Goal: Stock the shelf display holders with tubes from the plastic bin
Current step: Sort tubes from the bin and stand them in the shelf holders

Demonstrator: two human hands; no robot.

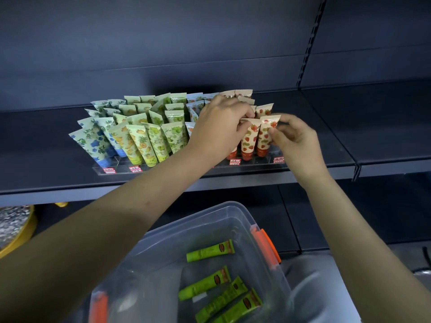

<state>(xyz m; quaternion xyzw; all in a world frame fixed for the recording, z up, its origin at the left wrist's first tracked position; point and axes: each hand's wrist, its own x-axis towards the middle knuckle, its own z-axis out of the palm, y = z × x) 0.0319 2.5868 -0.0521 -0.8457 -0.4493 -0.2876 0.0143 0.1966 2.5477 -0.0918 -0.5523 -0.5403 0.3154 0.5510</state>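
Note:
A clear acrylic display holder on the dark shelf carries upright rows of tubes: blue-flowered, yellow and green fruit prints, and strawberry prints at the right. My left hand pinches the top of one front strawberry tube. My right hand pinches the neighbouring strawberry tube by its upper edge. Both tubes stand in the holder's front right slots. Below, a clear plastic bin with orange latches holds several bright green tubes.
The dark shelf runs on to the right of the holder, its front edge at mid-frame. A slotted upright rises at the back right. On the lower level at the left sits a yellow-rimmed round object.

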